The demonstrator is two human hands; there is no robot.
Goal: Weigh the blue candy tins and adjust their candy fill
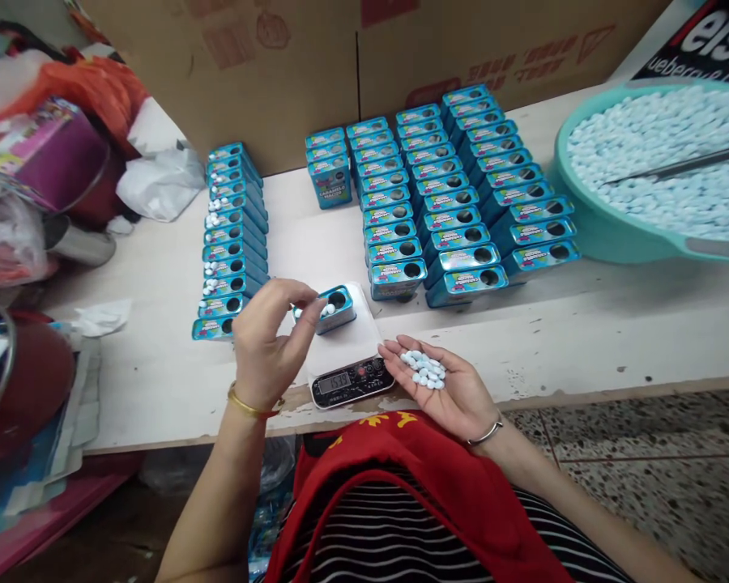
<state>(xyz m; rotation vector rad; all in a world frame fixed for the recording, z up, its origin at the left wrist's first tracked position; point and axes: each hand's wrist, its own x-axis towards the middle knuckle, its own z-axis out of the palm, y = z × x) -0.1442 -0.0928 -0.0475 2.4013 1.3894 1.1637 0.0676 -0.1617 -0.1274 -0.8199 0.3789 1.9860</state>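
Observation:
My left hand (279,324) reaches over a blue candy tin (338,314), thumb and forefinger pinched at its lid. A few pale candies (330,309) lie there by the round hole; whether one is between the fingertips is hidden. Under the tin is a white kitchen scale (361,328), its display reading about 1539. My right hand (446,389), palm up beside the scale, cups a small heap of pale blue candies (424,368).
On the left stands a row of blue tins (234,243), several with candies on their lids. More tins (449,194) with open holes fill several rows toward the cardboard box (249,81). A teal basin (613,235) of candies sits right; bags (161,182) lie far left.

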